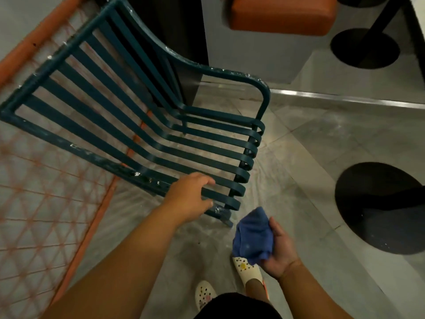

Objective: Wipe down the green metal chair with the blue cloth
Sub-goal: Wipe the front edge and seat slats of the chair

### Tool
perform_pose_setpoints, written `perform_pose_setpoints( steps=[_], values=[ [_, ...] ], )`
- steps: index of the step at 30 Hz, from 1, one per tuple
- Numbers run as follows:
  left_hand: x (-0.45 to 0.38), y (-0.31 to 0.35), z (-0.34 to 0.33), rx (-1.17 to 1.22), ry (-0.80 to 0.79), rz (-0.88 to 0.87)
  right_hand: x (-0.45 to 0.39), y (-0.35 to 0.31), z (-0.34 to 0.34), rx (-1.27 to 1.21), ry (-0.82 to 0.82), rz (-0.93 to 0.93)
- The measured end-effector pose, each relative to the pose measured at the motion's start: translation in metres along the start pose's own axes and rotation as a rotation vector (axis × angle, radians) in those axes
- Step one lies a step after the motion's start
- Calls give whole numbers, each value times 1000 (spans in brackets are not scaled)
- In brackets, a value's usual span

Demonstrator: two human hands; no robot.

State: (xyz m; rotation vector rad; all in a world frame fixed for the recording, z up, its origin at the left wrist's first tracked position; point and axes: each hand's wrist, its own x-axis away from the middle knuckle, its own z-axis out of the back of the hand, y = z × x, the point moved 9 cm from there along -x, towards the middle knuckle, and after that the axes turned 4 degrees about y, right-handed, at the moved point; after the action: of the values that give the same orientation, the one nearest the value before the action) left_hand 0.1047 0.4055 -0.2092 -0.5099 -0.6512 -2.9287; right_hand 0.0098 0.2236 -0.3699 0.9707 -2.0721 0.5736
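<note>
Our right hand (279, 247) is cupping the bunched blue cloth (251, 236) beside the green chair (138, 125); our left hand (190, 195) is reaching, fingers spread, touching its nearest slats.

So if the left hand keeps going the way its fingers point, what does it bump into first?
Most likely the green chair. The left hand reaches toward the seat slats near the front edge, fingers just over one slat; whether they already touch it is unclear from this one view.
</note>
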Motion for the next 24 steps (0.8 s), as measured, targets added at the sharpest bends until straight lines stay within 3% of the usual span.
perform_pose_setpoints(
  steps=[4,10,15,20,24],
  values=[
    [-17,-5,-31,-446,-82,-77,-43,6,-12,152,200,128],
    [-33,-7,-67,-808,-147,-145,-81,19,-27,583,304,330],
    [-40,-6,-73,-918,-150,-221,-97,15,-24,561,258,117],
    [-42,-8,-76,-922,-145,-269,-88,17,-30,605,245,360],
    [-44,-8,-76,-913,-170,-265,-96,13,-21,546,315,177]
  ],
)
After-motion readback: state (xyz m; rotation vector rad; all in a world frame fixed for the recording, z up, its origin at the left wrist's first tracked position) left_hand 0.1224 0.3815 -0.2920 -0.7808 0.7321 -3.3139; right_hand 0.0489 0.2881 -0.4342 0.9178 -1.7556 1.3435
